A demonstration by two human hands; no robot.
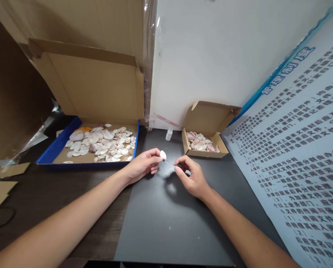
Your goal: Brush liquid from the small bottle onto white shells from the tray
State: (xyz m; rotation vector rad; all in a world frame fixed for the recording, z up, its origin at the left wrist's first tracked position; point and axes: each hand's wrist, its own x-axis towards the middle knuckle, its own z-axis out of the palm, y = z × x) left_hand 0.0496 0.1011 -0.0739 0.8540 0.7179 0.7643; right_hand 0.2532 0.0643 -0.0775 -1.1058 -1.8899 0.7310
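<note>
My left hand (144, 166) pinches a small white shell (163, 155) between thumb and fingers, just above the dark mat (166, 219). My right hand (190, 176) is closed in a pinch on a thin pin-like tool (170, 163) whose tip points at the shell. The two hands are a few centimetres apart. Behind the left hand lies a large open cardboard box with a blue rim (57, 147), full of white shells (102, 143).
A small open cardboard box (204, 128) with pinkish shells stands at the back right. A small clear bottle (169, 134) stands between the boxes. A printed poster (297, 149) leans at the right. Cardboard scraps (1, 178) lie at the left.
</note>
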